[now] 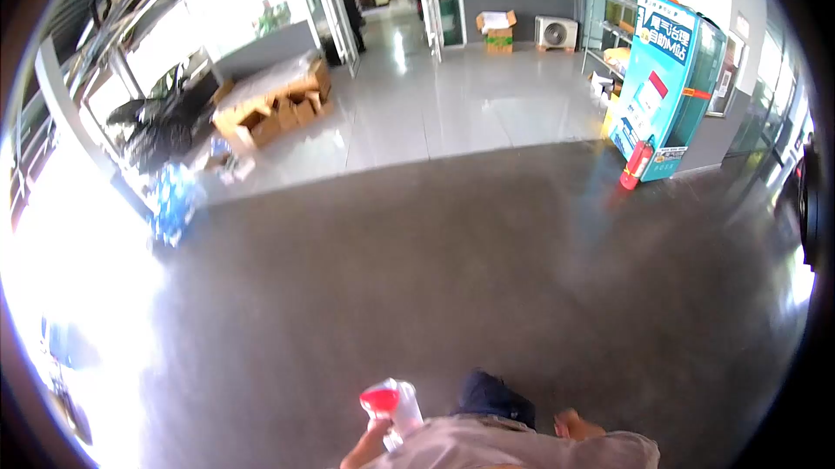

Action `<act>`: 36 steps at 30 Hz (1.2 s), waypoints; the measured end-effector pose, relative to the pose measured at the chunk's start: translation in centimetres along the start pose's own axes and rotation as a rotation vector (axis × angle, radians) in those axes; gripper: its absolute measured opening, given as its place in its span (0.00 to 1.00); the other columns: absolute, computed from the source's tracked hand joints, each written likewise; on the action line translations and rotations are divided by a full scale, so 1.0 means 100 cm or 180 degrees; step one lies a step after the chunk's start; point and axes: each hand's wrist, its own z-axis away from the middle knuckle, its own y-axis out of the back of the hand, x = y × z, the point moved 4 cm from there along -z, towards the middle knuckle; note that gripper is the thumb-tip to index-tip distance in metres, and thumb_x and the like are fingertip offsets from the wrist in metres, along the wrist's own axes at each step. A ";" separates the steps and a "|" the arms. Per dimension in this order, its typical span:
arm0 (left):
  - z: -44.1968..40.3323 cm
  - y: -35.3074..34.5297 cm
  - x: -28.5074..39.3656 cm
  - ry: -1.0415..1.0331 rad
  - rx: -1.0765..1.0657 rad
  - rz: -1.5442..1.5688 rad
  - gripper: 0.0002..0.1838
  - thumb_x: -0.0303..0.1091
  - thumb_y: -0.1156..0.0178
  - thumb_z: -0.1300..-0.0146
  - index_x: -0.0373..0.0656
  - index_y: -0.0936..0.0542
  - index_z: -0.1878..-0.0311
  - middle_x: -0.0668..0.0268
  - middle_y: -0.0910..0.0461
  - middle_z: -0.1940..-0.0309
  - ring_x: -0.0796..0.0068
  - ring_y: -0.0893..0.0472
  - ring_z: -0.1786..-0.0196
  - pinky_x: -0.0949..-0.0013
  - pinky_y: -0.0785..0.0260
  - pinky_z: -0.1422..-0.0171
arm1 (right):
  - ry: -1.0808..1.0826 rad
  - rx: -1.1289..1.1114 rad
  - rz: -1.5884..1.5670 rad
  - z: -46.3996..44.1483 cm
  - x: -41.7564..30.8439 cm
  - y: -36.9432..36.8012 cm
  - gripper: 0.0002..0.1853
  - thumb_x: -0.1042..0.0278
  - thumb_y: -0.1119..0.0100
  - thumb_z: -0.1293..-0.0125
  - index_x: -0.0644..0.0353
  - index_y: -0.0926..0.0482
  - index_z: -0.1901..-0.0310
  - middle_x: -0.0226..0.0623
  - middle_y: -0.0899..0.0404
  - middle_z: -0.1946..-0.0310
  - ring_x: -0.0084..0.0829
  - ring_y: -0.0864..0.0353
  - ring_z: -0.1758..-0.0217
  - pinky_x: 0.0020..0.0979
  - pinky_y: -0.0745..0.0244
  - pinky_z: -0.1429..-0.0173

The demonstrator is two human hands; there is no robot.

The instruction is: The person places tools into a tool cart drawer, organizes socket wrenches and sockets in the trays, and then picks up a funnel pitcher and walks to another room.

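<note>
My left hand (376, 436) is closed on a translucent plastic container (407, 410) with a red, funnel-like part (380, 400) at its top. It is at the bottom of the head view, in front of my body on the left. The exact kind of container is hard to make out. On the other side of my body, my right hand (574, 425) hangs with its fingers loosely curled, and nothing shows in it. Between the hands a dark trouser leg (494, 396) is stretched forward over the floor.
Dark floor (435, 278) meets pale tiles (417, 121) ahead. Cardboard boxes (277, 113) and blue plastic wrapping (174, 204) lie left. A blue cabinet (657, 78) with a red fire extinguisher (637, 165) stands right. Beyond the open doors (428, 4), a person (352, 17) stands left of the doorway.
</note>
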 end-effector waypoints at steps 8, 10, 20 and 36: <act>-0.193 -0.076 0.425 -0.0185 0.0041 -0.0505 0.13 0.34 0.36 0.40 0.44 0.18 0.52 0.68 0.16 0.58 0.72 0.17 0.59 0.66 0.20 0.57 | -0.1011 0.0511 -0.1902 -0.126 0.000 0.352 0.16 0.58 0.49 0.37 0.54 0.14 0.75 0.43 0.16 0.70 0.36 0.15 0.62 0.38 0.22 0.57; -0.219 -0.070 0.505 -0.0136 0.0189 -0.0610 0.13 0.34 0.36 0.40 0.44 0.18 0.52 0.69 0.16 0.58 0.73 0.17 0.58 0.66 0.21 0.56 | -0.0851 0.0844 -0.1525 -0.205 -0.003 0.487 0.17 0.58 0.50 0.36 0.54 0.14 0.75 0.45 0.16 0.71 0.36 0.15 0.62 0.39 0.22 0.57; -0.445 -0.130 0.962 -0.0078 0.0177 -0.0438 0.15 0.36 0.37 0.39 0.46 0.19 0.49 0.70 0.16 0.57 0.75 0.17 0.55 0.67 0.21 0.53 | 0.1869 0.3835 -0.3160 -0.273 -0.241 1.541 0.10 0.64 0.46 0.34 0.58 0.19 0.67 0.36 0.19 0.79 0.28 0.18 0.74 0.30 0.24 0.68; -0.791 -0.195 1.661 -0.1063 -0.0770 -0.4423 0.18 0.39 0.37 0.38 0.50 0.19 0.45 0.73 0.16 0.54 0.78 0.18 0.51 0.67 0.23 0.49 | -0.0683 0.0392 -0.1831 -0.537 -0.170 1.729 0.21 0.56 0.56 0.34 0.56 0.15 0.73 0.42 0.16 0.71 0.38 0.16 0.61 0.40 0.23 0.53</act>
